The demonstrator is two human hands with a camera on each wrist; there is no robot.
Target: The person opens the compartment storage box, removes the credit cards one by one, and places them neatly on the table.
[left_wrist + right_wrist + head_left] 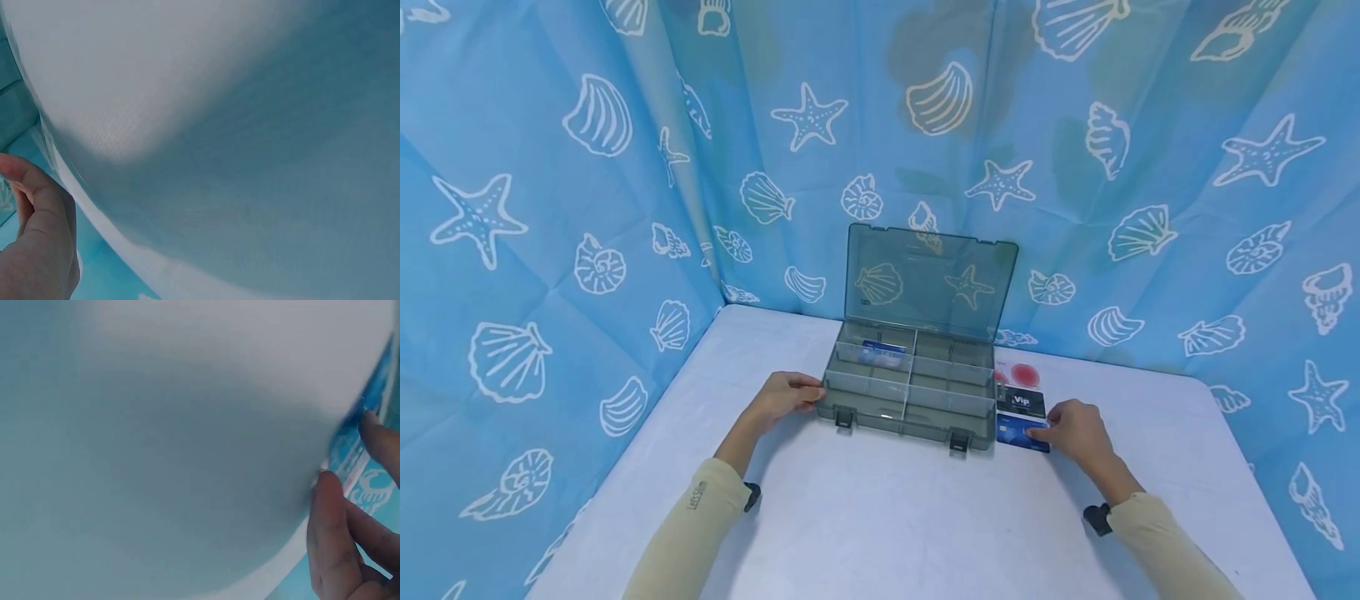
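Observation:
A smoky, see-through plastic compartment box [898,429] stands on the table with its lid raised at the back. A blue card [883,354] lies in one of its left rear compartments. At the box's left front corner, my left hand [786,396] holds the wall with its fingertips. My right hand [1078,429] pinches a second blue card [1013,432] by its right end, thumb on top and fingers along the edge. That card lies low beside the box's right wall. Behind it are a black "Vip" card [1021,402] and a white card with red shapes [1022,374].
The white-covered table [880,517] carries the box and cards. A blue curtain [880,150] with shell and starfish prints hangs close behind the raised lid [932,279] and along the left side. Thin dividers [912,367] split the box into several compartments.

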